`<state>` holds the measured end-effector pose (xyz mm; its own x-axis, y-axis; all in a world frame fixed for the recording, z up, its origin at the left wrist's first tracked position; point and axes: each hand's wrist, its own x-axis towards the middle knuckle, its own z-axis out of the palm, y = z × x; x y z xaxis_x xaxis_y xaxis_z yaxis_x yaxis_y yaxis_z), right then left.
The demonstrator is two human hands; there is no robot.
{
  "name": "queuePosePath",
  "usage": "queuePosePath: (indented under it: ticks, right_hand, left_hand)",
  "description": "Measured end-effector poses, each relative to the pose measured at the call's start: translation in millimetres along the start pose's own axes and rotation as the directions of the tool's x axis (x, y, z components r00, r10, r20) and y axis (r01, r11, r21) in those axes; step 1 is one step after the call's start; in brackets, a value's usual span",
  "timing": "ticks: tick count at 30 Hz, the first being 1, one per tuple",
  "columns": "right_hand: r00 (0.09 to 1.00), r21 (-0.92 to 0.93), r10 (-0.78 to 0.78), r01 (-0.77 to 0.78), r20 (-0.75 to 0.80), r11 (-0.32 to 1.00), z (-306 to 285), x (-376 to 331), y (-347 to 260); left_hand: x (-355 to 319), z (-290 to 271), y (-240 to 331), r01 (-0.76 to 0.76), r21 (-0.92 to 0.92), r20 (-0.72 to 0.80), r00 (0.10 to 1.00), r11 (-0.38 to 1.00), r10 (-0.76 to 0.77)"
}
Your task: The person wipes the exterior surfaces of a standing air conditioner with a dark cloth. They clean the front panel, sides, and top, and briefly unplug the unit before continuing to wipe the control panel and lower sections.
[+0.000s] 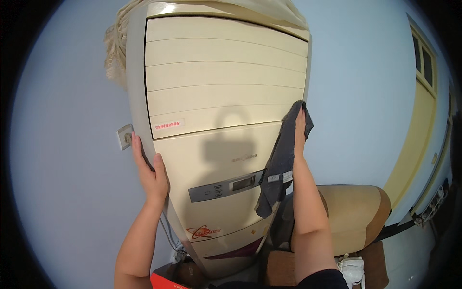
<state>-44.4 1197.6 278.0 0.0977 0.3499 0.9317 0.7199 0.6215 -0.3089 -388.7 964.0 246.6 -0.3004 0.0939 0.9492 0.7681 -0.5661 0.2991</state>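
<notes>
A tall cream floor-standing air conditioner (207, 106) stands upright before me, with closed louvres on top and a grey control panel (204, 193) lower down. Against its left side rests my left hand (153, 176), fingers stretched up and thumb apart, holding nothing. My right hand (300, 132) is at the right edge of the unit with a dark grey cloth (279, 154). The cloth drapes down over the front and covers the right end of the panel. Part of the right-hand fingers is hidden by the cloth.
A bunched cream cover (115, 53) hangs over the top of the unit. Left of it is a wall socket (125, 137), with a cable (168, 231) lower down. A tan and brown sofa (351, 216) stands at the right, a white object (352, 269) near it. Something red (166, 280) lies below.
</notes>
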Motion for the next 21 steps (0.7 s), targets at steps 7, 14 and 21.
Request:
queuePosePath:
  ticks: [7,14,21]
  right_hand:
    - [0.998,-0.730,-0.025,0.060,0.059,0.681,-9.9,34.0,-14.2]
    - [0.992,0.090,0.097,-0.104,0.083,0.990,-14.7,6.6,-24.7]
    - [0.949,0.627,0.315,-0.258,0.021,0.735,-50.6,-25.9,-68.9]
  left_hand:
    - [0.2,-1.0,2.9,-0.005,0.008,0.009,1.000,1.000,0.005]
    - [-1.6,-4.2,3.4,0.017,0.062,0.027,0.999,0.998,-0.019]
    - [-0.4,-5.8,-1.6,-0.024,0.111,0.044,0.999,0.994,0.020]
